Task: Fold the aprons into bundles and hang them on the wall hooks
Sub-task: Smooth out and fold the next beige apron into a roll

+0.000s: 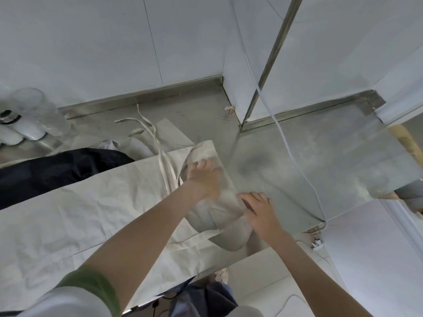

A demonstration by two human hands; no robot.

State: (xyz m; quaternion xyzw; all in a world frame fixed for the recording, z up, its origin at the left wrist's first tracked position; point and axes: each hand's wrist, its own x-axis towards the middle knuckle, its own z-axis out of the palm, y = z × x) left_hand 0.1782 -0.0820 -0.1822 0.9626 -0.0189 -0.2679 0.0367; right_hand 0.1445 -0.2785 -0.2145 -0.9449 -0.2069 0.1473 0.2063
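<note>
A cream apron (87, 209) lies spread over the steel counter (320, 161), its right end folded into a thick roll (212, 216). My left hand (204, 177) presses down on top of that roll, fingers spread toward the far end. My right hand (258, 208) holds the roll's right edge with its fingers curled against the fabric. The apron's cream straps (158, 143) trail away toward the back of the counter. A dark navy apron (52, 172) lies bunched behind the cream one on the left. No wall hooks are in sight.
Clear plastic containers (29, 115) stand at the back left. A white cable (288, 143) runs down the wall corner and across the counter to its front edge. White wall panels rise behind. A wooden board's end (405, 138) shows at the far right.
</note>
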